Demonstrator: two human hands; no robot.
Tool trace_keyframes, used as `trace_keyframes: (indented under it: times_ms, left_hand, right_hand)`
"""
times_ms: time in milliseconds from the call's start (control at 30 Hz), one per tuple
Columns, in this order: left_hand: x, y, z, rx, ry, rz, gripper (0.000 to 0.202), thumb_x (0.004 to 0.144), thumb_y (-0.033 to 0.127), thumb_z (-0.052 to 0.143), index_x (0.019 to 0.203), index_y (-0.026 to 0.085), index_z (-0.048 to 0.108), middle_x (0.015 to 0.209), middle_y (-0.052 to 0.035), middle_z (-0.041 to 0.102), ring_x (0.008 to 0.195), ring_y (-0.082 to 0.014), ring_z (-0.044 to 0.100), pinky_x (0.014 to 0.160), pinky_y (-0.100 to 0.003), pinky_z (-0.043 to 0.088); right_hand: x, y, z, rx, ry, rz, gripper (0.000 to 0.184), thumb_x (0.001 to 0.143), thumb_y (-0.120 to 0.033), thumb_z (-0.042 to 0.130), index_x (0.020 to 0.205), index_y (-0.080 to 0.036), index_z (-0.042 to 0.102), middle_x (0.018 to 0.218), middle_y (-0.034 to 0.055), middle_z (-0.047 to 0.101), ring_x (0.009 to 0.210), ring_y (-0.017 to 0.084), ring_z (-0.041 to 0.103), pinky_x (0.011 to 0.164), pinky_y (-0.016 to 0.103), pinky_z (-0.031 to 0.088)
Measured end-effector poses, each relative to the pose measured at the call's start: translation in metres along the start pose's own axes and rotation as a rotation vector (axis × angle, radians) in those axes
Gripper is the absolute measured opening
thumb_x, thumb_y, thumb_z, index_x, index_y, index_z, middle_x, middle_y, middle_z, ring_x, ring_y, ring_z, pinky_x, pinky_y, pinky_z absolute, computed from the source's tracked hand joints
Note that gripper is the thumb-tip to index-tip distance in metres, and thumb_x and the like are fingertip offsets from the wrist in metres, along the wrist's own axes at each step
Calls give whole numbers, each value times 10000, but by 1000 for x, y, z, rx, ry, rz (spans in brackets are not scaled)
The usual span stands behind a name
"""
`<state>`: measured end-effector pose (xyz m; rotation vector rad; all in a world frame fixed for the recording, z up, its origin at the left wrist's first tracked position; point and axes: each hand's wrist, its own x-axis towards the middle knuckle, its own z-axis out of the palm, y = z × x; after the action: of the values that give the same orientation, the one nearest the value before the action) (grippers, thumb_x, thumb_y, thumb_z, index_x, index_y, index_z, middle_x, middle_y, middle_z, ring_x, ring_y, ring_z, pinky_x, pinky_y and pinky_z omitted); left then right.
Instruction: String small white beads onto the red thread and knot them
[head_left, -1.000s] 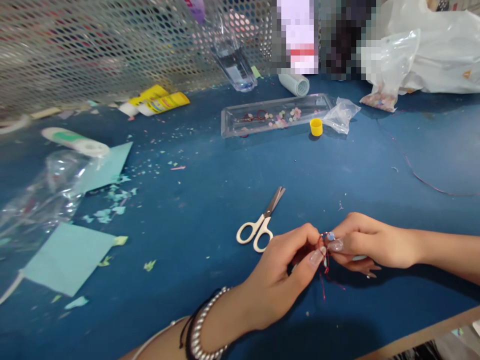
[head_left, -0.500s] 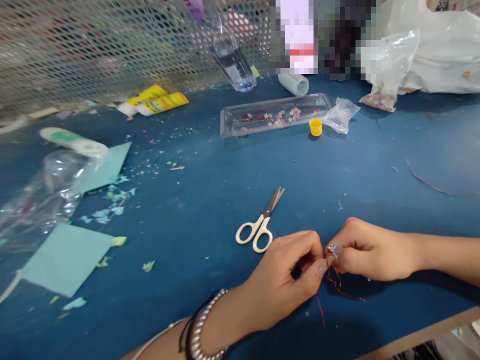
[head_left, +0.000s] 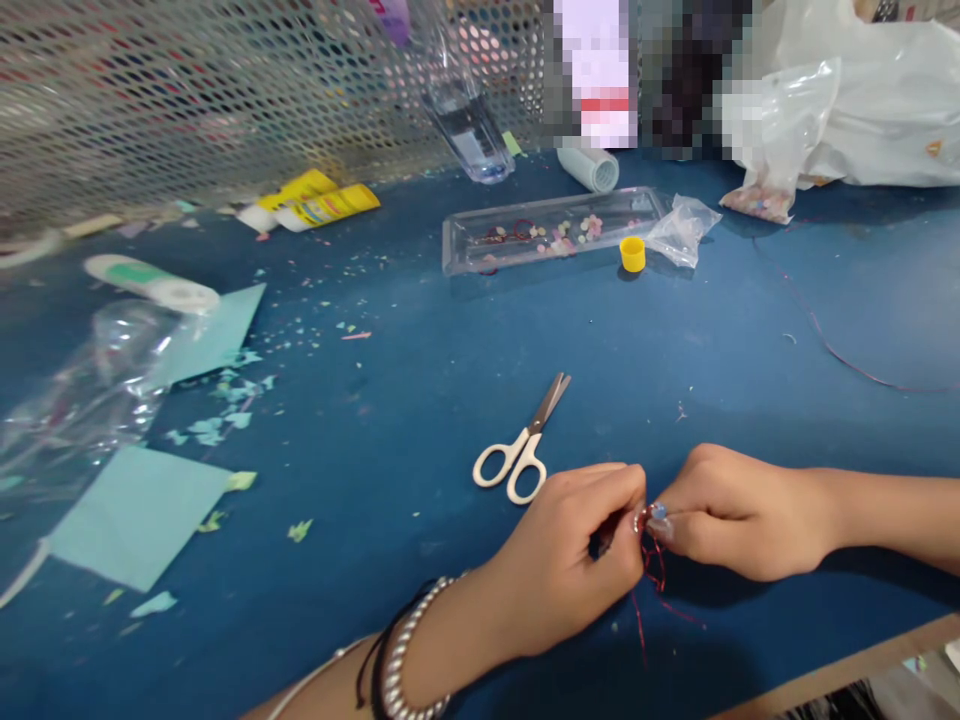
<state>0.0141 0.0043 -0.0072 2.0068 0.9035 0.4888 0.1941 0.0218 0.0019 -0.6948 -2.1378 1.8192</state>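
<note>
My left hand [head_left: 581,555] and my right hand [head_left: 739,515] meet fingertip to fingertip just above the table. Red thread [head_left: 654,572] is pinched between them, its loose ends dangling below. A small pale-blue bead [head_left: 659,511] sits on the thread by my right fingertips. The left fingers are curled in, and the thread passes at the left thumb tip; what lies inside the curl is mostly hidden. White-handled scissors [head_left: 534,435] rest slightly open on the table, close to my left knuckles, blades pointing away.
Beyond the scissors lie a clear tray [head_left: 465,245] with beads, a yellow cap [head_left: 633,255] and a small plastic bag [head_left: 684,230]. Blue paper [head_left: 139,520] and scraps cover the left. A water bottle [head_left: 472,135] leans on the mesh panel [head_left: 225,100]. A long thread [head_left: 840,358] trails right.
My right fingertips have come closer to the left thumb, carrying the bead slightly left and down. The thread now bunches between the fingers. The scissors have stayed put.
</note>
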Motion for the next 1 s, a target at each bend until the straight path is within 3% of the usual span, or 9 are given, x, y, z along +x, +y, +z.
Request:
trace_keyframes:
  times_ms: [333, 600, 1000]
  left_hand:
    - [-1, 3, -7, -99, -61, 83, 188, 791, 155, 349, 610, 196, 316, 545, 49, 350, 492, -97, 344, 481, -219, 302]
    - [1, 1, -6, -36, -120, 121, 211, 797, 141, 356, 606, 196, 286, 537, 53, 324, 485, -95, 335, 472, -219, 263]
    - [-1, 2, 0, 102, -31, 110, 170, 671, 93, 330, 591, 204, 228, 514, 55, 271, 457, -93, 302, 448, -234, 238]
  right_hand:
    - [1, -1, -2, 137, -17, 34, 290, 777, -126, 364, 516, -179, 249, 502, -66, 184, 453, 49, 194, 421, 167, 201]
    - [1, -2, -2, 15, -58, -14, 248, 741, -93, 384, 525, -169, 290, 503, -66, 202, 449, 48, 202, 438, 168, 209]
    - [0, 1, 1, -134, -30, -41, 290, 798, -118, 371, 530, -173, 273, 497, -69, 194, 438, 57, 201, 451, 198, 193]
